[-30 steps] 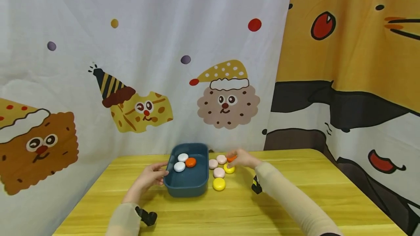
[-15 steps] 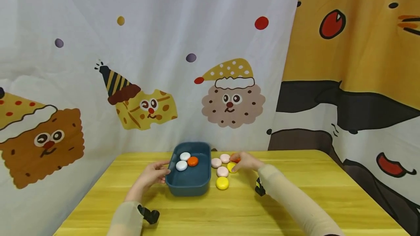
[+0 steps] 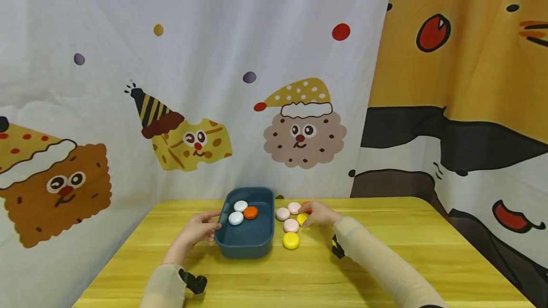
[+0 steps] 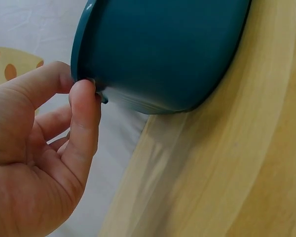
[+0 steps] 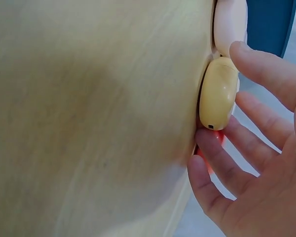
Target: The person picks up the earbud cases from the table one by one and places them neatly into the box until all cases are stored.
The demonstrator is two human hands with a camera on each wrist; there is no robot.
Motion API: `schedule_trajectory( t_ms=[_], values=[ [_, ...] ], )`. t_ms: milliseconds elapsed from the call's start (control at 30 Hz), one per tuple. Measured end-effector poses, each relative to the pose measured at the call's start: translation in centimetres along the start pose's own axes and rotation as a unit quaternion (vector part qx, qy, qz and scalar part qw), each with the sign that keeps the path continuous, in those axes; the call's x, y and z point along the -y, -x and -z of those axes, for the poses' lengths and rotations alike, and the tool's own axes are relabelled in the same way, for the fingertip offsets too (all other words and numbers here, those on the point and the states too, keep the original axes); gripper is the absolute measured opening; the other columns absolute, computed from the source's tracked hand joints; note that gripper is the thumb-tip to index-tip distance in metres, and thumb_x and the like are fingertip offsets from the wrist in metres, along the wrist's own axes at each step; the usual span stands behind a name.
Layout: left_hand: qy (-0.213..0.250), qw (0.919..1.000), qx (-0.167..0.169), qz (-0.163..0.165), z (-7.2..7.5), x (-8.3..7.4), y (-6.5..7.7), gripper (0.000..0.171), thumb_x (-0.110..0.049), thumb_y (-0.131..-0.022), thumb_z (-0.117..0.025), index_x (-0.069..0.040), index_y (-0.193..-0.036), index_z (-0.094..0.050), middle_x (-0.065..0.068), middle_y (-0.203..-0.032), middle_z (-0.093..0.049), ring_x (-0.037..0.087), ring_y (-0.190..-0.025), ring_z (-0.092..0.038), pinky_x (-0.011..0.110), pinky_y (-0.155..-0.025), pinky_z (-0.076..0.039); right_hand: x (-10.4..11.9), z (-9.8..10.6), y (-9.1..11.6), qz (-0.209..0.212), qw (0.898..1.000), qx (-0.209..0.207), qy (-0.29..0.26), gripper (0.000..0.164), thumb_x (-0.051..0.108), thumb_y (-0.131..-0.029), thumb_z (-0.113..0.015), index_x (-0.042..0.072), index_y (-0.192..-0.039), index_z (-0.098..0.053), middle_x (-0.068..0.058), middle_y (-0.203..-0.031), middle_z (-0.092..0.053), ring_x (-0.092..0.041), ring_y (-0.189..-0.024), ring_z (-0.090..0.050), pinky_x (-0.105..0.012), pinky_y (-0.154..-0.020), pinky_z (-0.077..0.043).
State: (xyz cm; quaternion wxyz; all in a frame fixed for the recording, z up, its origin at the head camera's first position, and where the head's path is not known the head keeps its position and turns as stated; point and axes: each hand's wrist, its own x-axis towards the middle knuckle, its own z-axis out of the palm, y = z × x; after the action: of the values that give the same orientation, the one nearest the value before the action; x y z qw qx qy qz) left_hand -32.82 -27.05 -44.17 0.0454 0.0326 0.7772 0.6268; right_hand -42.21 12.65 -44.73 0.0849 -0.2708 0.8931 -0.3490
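My left hand (image 3: 199,228) pinches the rim of a dark blue rectangular bin (image 3: 246,251) at its left side, thumb outside, as the left wrist view shows closely (image 4: 163,54). Inside the bin lie two white discs (image 3: 236,218) and an orange disc (image 3: 250,212). To the right of the bin my right hand (image 3: 320,214) holds a rounded yellow disc (image 5: 218,94) between thumb and fingertips, with the disc still at the tabletop. Behind those fingers a red-orange disc (image 5: 218,137) is mostly hidden. Three pale pink discs (image 3: 291,226) and another yellow disc (image 3: 291,240) lie beside the bin.
A wooden-patterned table (image 3: 239,284) carries everything. Behind it hangs a white cloth (image 3: 205,37) printed with cartoon biscuits and cheese. Its right part shows a large orange cartoon animal (image 3: 462,70).
The head view has shifted slightly. My right hand has settled lower around the yellow disc, near the orange one. My left hand and the bin stay in place.
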Motion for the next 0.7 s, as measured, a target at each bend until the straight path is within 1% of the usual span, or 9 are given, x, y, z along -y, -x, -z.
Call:
schedule_trajectory(
  t_ms=[100, 233, 367, 500, 700],
  values=[
    [0.003, 1.0, -0.001, 0.002, -0.12, 0.08, 0.04, 0.055, -0.002, -0.09, -0.061, 0.011, -0.14, -0.042, 0.011, -0.086, -0.057, 0.012, -0.055, -0.054, 0.026, -0.053, -0.053, -0.22, -0.15, -0.06, -0.002, 1.0, -0.002, 0.011, 0.047, 0.003, -0.07, -0.082, -0.005, -0.115, -0.068, -0.014, -0.116, -0.064, -0.034, -0.113, -0.055, -0.047, -0.099, -0.042],
    [0.004, 1.0, -0.002, 0.003, -0.11, 0.18, -0.04, 0.056, -0.003, -0.089, -0.062, 0.011, -0.14, -0.042, 0.01, -0.086, -0.057, 0.012, -0.055, -0.054, 0.026, -0.053, -0.053, -0.38, -0.23, -0.19, -0.001, 1.0, -0.01, 0.009, 0.048, 0.003, -0.068, -0.083, -0.005, -0.113, -0.068, -0.013, -0.115, -0.064, -0.033, -0.111, -0.055, -0.047, -0.099, -0.042],
    [0.006, 1.0, -0.003, 0.005, -0.03, 0.2, -0.2, 0.055, -0.003, -0.09, -0.062, 0.011, -0.139, -0.043, 0.01, -0.085, -0.056, 0.012, -0.055, -0.055, 0.027, -0.054, -0.054, -0.38, -0.25, -0.37, -0.015, 1.0, -0.019, 0.007, 0.049, 0.004, -0.067, -0.085, -0.003, -0.113, -0.07, -0.01, -0.113, -0.065, -0.029, -0.11, -0.056, -0.045, -0.099, -0.042],
    [0.008, 1.0, -0.002, 0.005, 0.01, 0.13, -0.17, 0.053, -0.003, -0.091, -0.061, 0.011, -0.14, -0.043, 0.011, -0.086, -0.057, 0.013, -0.055, -0.055, 0.028, -0.055, -0.054, -0.26, -0.34, -0.43, -0.027, 0.999, -0.025, 0.017, 0.048, 0.005, -0.066, -0.086, 0.0, -0.111, -0.071, -0.008, -0.111, -0.066, -0.026, -0.108, -0.056, -0.044, -0.098, -0.043],
    [0.008, 0.9999, -0.006, 0.013, 0.01, -0.02, 0.14, 0.054, -0.003, -0.091, -0.061, 0.01, -0.14, -0.043, 0.013, -0.088, -0.058, 0.013, -0.055, -0.055, 0.029, -0.055, -0.054, -0.26, -0.63, -0.35, -0.022, 0.999, -0.032, 0.033, 0.045, 0.002, -0.066, -0.084, 0.0, -0.11, -0.072, -0.009, -0.11, -0.066, -0.029, -0.107, -0.057, -0.045, -0.098, -0.043]
  ],
)
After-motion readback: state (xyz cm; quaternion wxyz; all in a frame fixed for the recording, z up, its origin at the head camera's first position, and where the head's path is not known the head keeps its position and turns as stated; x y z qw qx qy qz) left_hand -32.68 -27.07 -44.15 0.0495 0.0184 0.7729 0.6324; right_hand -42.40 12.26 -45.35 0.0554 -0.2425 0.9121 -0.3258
